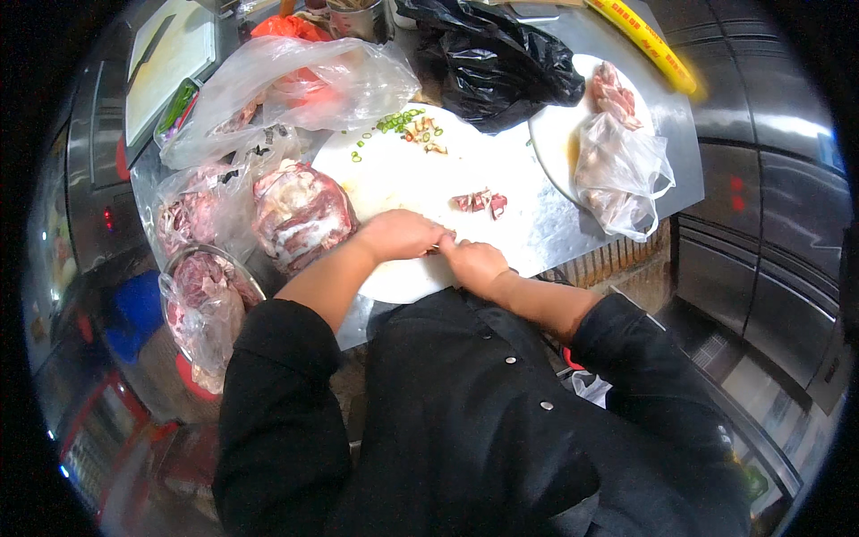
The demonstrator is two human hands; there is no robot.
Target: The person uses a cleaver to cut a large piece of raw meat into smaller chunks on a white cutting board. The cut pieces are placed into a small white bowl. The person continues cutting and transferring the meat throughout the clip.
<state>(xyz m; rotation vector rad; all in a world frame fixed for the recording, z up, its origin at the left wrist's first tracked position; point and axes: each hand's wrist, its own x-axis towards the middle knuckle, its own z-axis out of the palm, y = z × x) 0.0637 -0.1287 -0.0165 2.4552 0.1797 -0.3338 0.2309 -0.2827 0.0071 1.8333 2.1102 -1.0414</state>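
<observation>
My left hand (pixel 408 235) and my right hand (pixel 475 263) meet over the near part of a round white cutting board (pixel 409 284). The right hand is closed around something mostly hidden, perhaps a knife handle, with a thin bright edge showing between the hands. The left fingers press on a small dark piece, largely covered. Strips of raw meat (pixel 482 203) lie on the board beyond the right hand. Sliced green chili (pixel 400 122) and chopped pale and reddish bits (pixel 427 134) are at its far side. A large piece of raw meat (pixel 303 213) sits left of my left hand.
Bagged raw meat (pixel 194 215) and a metal bowl with more meat (pixel 209 288) stand at the left. A black plastic bag (pixel 503 60) lies beyond the board. On the right, a white plate (pixel 557 144) holds meat and a clear plastic bag (pixel 614 164). A rectangular cutting board (pixel 181 54) bears a knife.
</observation>
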